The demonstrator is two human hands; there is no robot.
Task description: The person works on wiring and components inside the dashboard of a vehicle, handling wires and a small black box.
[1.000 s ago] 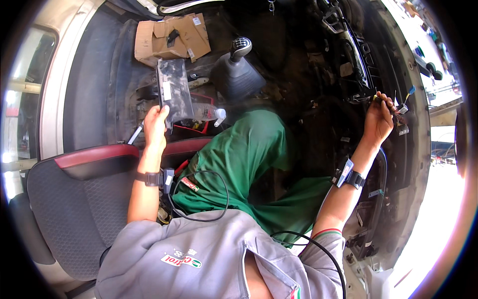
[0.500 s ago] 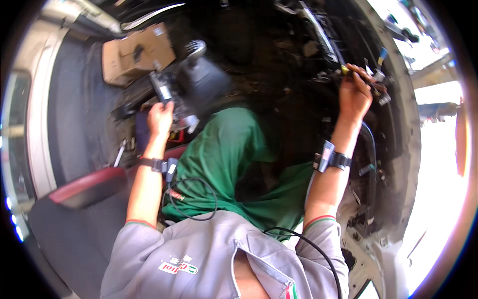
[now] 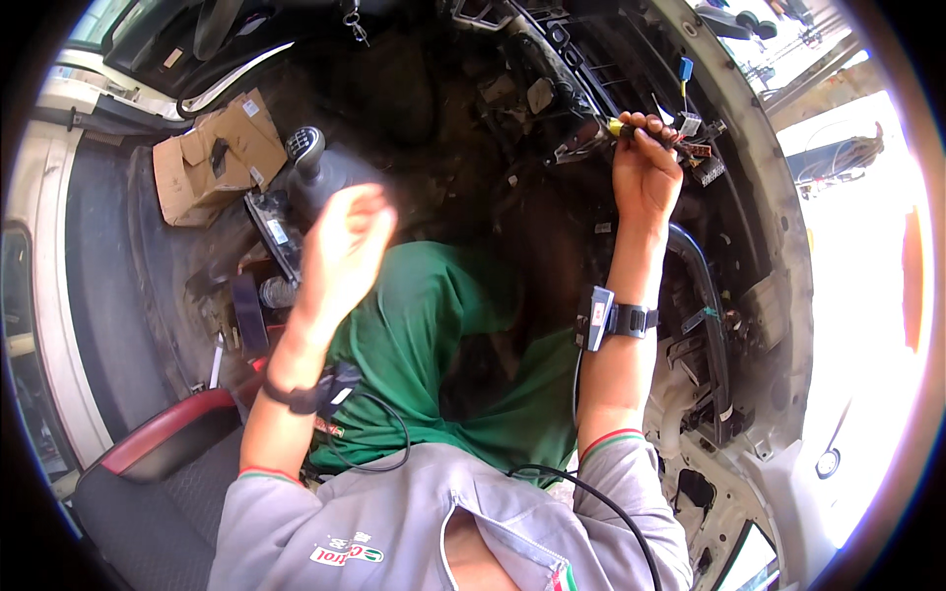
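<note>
My left hand (image 3: 345, 251) is blurred over my left thigh, just below the gear lever (image 3: 305, 158); its loosely bent fingers appear apart and empty. A dark plastic panel with a white label (image 3: 278, 232) lies left of that hand, beside a clear bottle (image 3: 277, 292). My right hand (image 3: 645, 167) is closed on a wiring harness (image 3: 690, 150) with a yellow connector (image 3: 615, 128) at the right side of the stripped dashboard. A blue connector (image 3: 686, 71) stands up on its wires just beyond.
An open cardboard box (image 3: 187, 177) sits at the upper left. The red-trimmed seat (image 3: 148, 492) is at lower left. My green-trousered legs (image 3: 414, 355) fill the middle. A metal door frame (image 3: 774, 256) runs along the right, with bright surroundings outside it.
My left hand has released the panel, now lying beside the gear lever, and moved right. My right hand still grips the harness. The view has shifted, so the cab's contents appear displaced.
</note>
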